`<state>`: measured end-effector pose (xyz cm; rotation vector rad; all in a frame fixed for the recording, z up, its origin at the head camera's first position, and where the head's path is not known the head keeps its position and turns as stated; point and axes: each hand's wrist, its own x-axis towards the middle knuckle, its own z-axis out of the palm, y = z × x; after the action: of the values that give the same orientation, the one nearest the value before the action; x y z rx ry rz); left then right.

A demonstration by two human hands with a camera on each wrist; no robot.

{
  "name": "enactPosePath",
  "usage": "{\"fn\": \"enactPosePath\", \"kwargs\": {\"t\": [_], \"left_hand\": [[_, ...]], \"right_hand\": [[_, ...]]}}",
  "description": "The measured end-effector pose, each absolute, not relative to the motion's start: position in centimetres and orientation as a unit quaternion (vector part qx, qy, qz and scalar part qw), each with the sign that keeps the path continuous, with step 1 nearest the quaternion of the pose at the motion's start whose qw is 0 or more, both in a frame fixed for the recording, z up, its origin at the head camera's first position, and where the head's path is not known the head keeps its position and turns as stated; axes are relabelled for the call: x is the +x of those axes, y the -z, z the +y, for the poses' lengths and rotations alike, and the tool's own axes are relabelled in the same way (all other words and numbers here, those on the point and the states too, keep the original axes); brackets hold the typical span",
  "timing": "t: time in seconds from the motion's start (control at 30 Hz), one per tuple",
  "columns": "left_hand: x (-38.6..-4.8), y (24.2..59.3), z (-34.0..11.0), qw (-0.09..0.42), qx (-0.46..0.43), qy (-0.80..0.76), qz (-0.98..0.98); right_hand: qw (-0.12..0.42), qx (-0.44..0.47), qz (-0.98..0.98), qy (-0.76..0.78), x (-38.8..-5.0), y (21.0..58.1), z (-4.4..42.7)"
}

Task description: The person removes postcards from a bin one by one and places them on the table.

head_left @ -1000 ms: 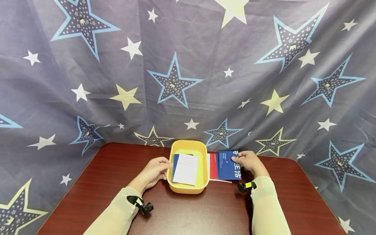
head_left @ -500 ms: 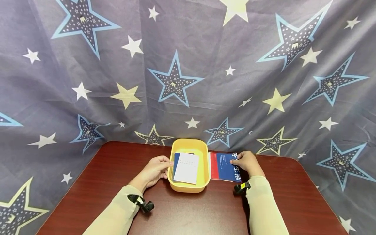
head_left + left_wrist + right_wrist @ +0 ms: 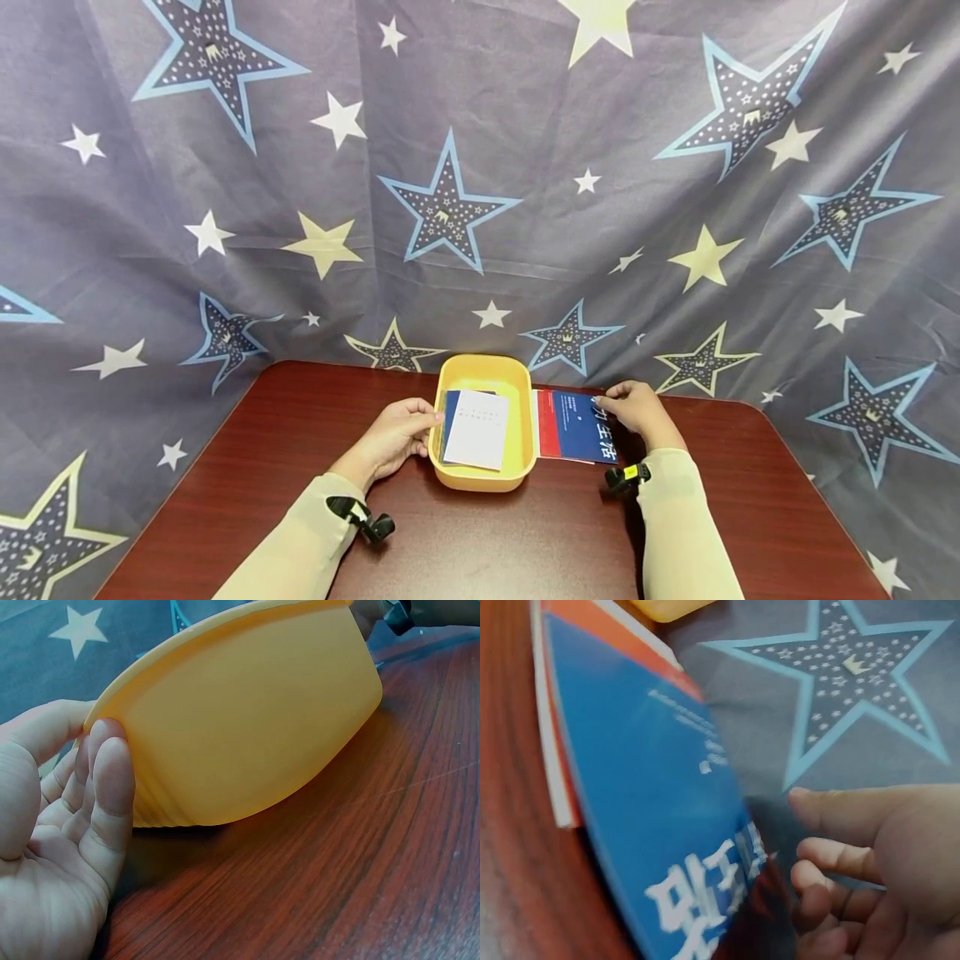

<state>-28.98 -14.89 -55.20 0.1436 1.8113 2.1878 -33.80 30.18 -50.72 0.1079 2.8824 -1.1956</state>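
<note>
A yellow plastic basin stands on the table, and my left hand pinches its left rim between thumb and fingers. Inside lie a white sheet-like booklet and, partly under it, a dark blue one. Right of the basin is a stack: a blue book with large white characters on top, a red book below it, and a white edge beneath. My right hand is beside the stack's right end. In the right wrist view its loosely bent fingers are apart from the blue book.
The reddish-brown wooden table extends in front of the basin and to both sides. A grey star-patterned curtain hangs directly behind the table's back edge. A black wrist camera sits on the left sleeve, another on the right.
The blue book has moved left and now lies over the red one, with its edges closer to the stack. My right hand has let it go and drawn slightly right. My left hand stays.
</note>
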Motion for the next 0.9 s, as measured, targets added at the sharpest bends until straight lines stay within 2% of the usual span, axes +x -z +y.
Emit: {"fn": "enactPosePath", "kwargs": {"t": [0.2,0.5,0.77,0.9], "left_hand": [[-29.0,55.3,-14.9,0.148,0.054,-0.762,0.628],[-29.2,55.7,-15.0,0.151,0.061,-0.759,0.630],[-29.2,55.7,-15.1,0.148,0.060,-0.756,0.635],[-29.3,55.7,-15.1,0.151,0.062,-0.756,0.634]], "right_hand": [[0.007,-0.005,0.899,0.438,-33.3,48.3,28.1],[0.007,-0.079,0.902,0.424,-31.8,45.0,23.9],[0.043,-0.123,0.886,0.445,-31.1,43.7,19.5],[0.079,-0.132,0.879,0.452,-31.3,43.7,17.2]]}}
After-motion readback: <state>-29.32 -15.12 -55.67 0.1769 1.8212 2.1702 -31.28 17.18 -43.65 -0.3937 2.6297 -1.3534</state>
